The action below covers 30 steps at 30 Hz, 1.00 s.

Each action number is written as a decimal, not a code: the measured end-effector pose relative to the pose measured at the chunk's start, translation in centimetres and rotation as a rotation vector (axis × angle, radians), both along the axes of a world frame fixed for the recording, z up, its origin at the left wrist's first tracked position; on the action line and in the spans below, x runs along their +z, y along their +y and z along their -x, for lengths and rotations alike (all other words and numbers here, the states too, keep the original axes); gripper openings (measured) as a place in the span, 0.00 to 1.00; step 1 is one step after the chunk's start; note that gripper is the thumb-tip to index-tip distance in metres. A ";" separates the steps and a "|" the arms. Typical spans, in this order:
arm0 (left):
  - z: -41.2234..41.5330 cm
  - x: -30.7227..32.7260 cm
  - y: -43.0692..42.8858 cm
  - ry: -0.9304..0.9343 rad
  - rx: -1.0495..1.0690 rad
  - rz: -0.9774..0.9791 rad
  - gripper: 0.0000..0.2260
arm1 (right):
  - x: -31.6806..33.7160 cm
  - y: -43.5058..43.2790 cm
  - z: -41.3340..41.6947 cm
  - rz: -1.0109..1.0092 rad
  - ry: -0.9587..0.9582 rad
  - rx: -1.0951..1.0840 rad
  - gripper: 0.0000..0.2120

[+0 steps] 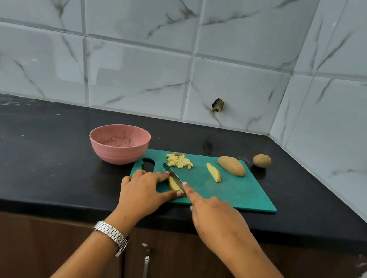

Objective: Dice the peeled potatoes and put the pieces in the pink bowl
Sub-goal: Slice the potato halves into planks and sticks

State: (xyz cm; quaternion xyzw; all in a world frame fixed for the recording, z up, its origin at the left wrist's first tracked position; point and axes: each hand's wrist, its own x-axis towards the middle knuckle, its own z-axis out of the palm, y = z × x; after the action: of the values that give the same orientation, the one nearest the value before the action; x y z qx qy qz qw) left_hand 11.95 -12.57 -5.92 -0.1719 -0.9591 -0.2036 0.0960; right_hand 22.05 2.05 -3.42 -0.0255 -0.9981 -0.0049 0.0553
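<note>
Barely begun: my left hand point(143, 192) pinches a pale potato wedge point(174, 184), my right hand point(215, 220) grips the steel knife point(172, 173); no cubes in the round pink bowl point(117, 155).

Catching soft reflections on the glossy, smooth white marble-veined ceramic wall tiles point(139, 77) at the far and right sides. Gleaming polished yet dust-streaked below: black stone countertop point(31, 163). Looking matt and faintly ribbed: round pink plastic bowl point(118, 143). Showing a matt, finely scuffed face: rectangular green plastic cutting board point(241, 190). Glinting smooth: slim steel knife blade point(173, 175). Appearing dull and dry-skinned: long brown potato point(231, 166) and small round brown potato point(261, 160). Looking moist and pale: heap of yellow potato cubes point(179, 161), cut yellow potato wedge point(213, 173), yellow potato slice point(174, 184). Shining at near left: silver linked-metal wristwatch point(112, 234). Displaying satin dark brown wood grain: cabinet doors point(7, 243), bearing a brushed metal bar handle point(145, 269).
</note>
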 end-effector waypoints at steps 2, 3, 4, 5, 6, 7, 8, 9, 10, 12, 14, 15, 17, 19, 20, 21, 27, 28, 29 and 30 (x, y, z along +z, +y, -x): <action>0.1 -0.1 -0.1 0.003 -0.003 0.006 0.31 | 0.0 -0.2 0.6 0.007 -0.010 0.002 0.31; 0.1 -0.2 -0.1 0.009 -0.002 0.009 0.30 | 0.1 -0.3 0.9 0.001 -0.016 0.002 0.31; 0.1 -0.3 -0.1 0.020 0.000 0.015 0.30 | 0.1 -0.5 1.1 -0.007 -0.023 0.001 0.31; 0.0 -0.3 -0.1 0.035 0.004 0.020 0.30 | 0.2 -0.7 1.3 -0.018 -0.023 0.004 0.32; -0.1 -0.4 -0.1 0.050 0.007 0.026 0.30 | 0.3 -0.9 1.4 -0.030 -0.018 0.010 0.32; -0.2 -0.4 -0.1 0.060 0.008 0.028 0.30 | 0.3 -1.1 1.4 -0.042 -0.013 0.016 0.33; -0.3 -0.3 -0.1 0.066 0.006 0.028 0.29 | 0.3 -1.3 1.2 -0.053 -0.008 0.019 0.33; -0.4 -0.3 -0.1 0.068 0.005 0.028 0.29 | 0.3 -1.4 0.9 -0.066 -0.007 0.018 0.33; -0.4 -0.3 -0.1 0.069 0.005 0.029 0.29 | 0.2 -1.4 0.5 -0.082 -0.007 0.017 0.34; -0.5 -0.2 -0.2 0.068 0.003 0.028 0.29 | 0.0 -1.3 -0.5 -0.114 -0.022 0.008 0.37; -0.3 -0.3 -0.3 0.062 0.002 0.029 0.29 | -0.1 -1.1 -1.4 -0.139 -0.031 -0.006 0.40; -0.3 -0.3 -0.3 0.061 0.001 0.032 0.29 | -0.1 -1.1 -1.8 -0.149 -0.028 -0.010 0.40; -0.4 -0.3 -0.3 0.061 -0.002 0.033 0.29 | 0.0 -1.1 -2.1 -0.145 -0.024 -0.019 0.39; -0.4 -0.4 -0.3 0.065 0.003 0.027 0.29 | 0.0 -0.8 -1.7 -0.120 -0.006 -0.027 0.37; -0.4 -0.4 -0.3 0.066 0.003 0.025 0.30 | 0.1 -0.6 -1.5 -0.104 0.008 -0.031 0.35; -0.4 -0.5 -0.3 0.067 0.002 0.025 0.30 | 0.2 -0.3 -1.2 -0.087 0.017 -0.040 0.33; -0.4 -0.4 -0.3 0.066 -0.001 0.035 0.30 | 1.2 -0.2 -0.6 -0.007 0.110 -0.018 0.27; -0.5 -0.4 -0.3 0.070 0.003 0.028 0.29 | 1.2 -0.5 -0.7 0.005 0.110 -0.011 0.26; -0.5 -0.4 -0.4 0.071 0.006 0.020 0.29 | 1.2 -0.9 -0.9 0.015 0.105 -0.013 0.26; -0.5 -0.4 -0.4 0.070 0.008 0.018 0.28 | 1.1 -1.2 -1.0 0.021 0.095 -0.017 0.26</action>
State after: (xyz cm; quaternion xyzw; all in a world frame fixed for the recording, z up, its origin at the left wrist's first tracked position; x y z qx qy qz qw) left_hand 12.44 -12.96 -6.30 -0.1761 -0.9575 -0.1885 0.1289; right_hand 23.04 0.88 -2.35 -0.0350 -0.9941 0.0064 0.1022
